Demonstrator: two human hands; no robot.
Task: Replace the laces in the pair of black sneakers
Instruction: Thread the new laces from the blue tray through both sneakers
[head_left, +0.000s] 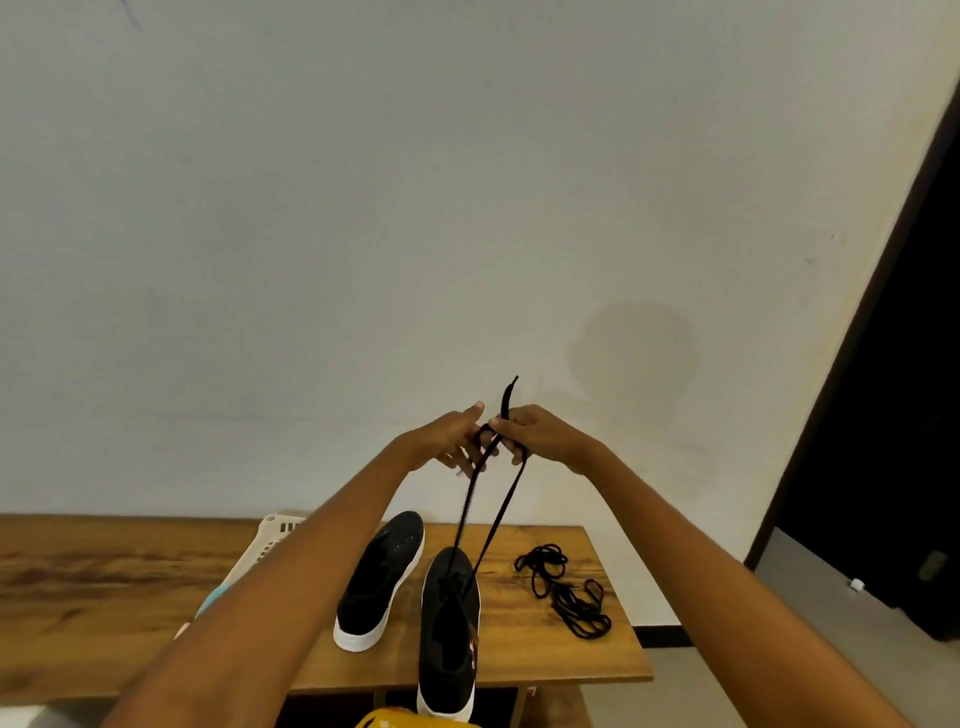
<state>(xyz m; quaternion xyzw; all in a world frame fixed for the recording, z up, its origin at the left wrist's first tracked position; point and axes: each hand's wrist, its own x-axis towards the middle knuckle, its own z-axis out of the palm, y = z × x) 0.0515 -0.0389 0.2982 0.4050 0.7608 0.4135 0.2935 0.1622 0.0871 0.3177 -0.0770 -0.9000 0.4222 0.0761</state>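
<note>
Two black sneakers with white soles stand on the wooden table (104, 582). The left sneaker (382, 577) has no lace in it. The right sneaker (449, 631) stands at the table's front edge, and a black lace (496, 525) runs up from its eyelets in two strands. High above the table, my left hand (457, 439) and my right hand (535, 434) meet and pinch the lace's two ends together; one tip sticks up above my right thumb. A loose pile of black laces (569, 587) lies on the table to the right of the shoes.
A white plastic basket (275, 535) stands behind my left forearm on the table. A pale wall rises behind the table. A dark doorway (893, 441) opens at the right, past the table's right edge. Something yellow (395, 719) shows at the bottom.
</note>
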